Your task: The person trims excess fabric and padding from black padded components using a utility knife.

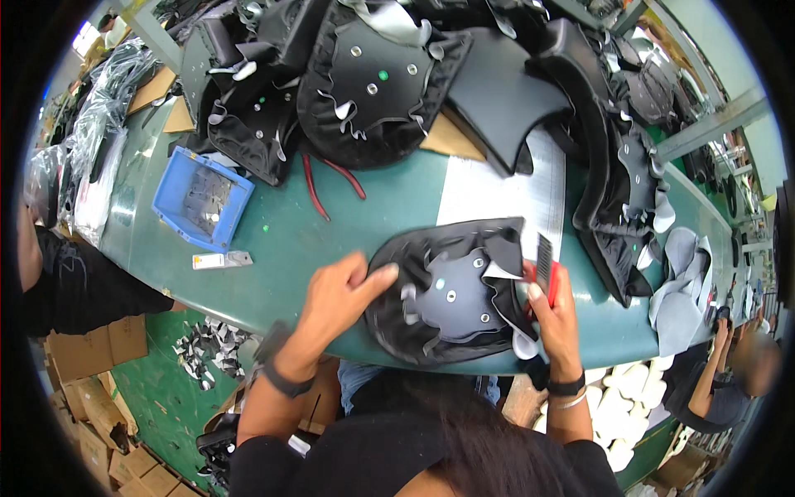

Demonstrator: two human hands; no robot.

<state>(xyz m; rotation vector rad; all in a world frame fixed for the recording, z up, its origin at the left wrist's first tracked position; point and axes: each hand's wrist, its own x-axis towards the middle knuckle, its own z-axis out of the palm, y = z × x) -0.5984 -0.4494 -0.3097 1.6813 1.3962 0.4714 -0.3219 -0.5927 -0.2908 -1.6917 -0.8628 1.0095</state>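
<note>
A black upholstered seat panel lies underside up at the table's front edge. Gathered dark fabric rings its bare plate, which has several metal-rimmed holes and a green dot. At its left rim is my left hand, thumb stretched over the fabric and apart from the index finger; the other fingers are partly curled. My right hand is closed round a red-handled tool at the panel's right side. A dark ridged strip stands up from the tool; its exact kind is unclear. White fabric flaps show beside this hand.
Red-handled pliers lie beyond the panel. A blue bin with small metal pieces stands left, near a small white box. More black padded panels pile up at the back and right. Grey fabric hangs over the right edge. People sit either side.
</note>
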